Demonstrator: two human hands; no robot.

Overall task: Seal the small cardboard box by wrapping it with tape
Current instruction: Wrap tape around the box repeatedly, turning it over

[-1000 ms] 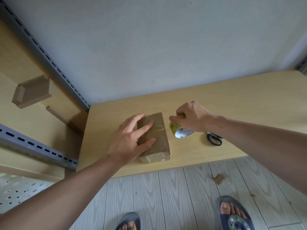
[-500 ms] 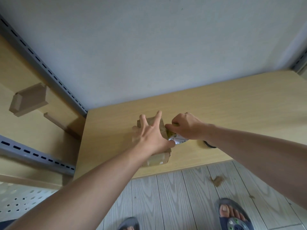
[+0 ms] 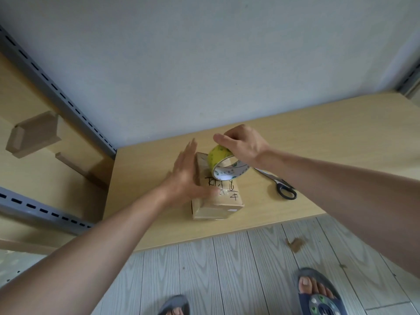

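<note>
Cardboard box (image 3: 218,201) flipped, writing up now. My left hand (image 3: 184,178) flat, fingers straight, steadies its left side. My right hand (image 3: 243,144) grips tape roll (image 3: 225,164); must pull tight.

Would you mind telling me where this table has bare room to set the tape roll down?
The widest bare patch of the table lies right of the scissors, toward the wall. A narrower strip lies left of the box. At the box it is crowded: the left hand presses it, the right hand holds the tape roll above.
</note>
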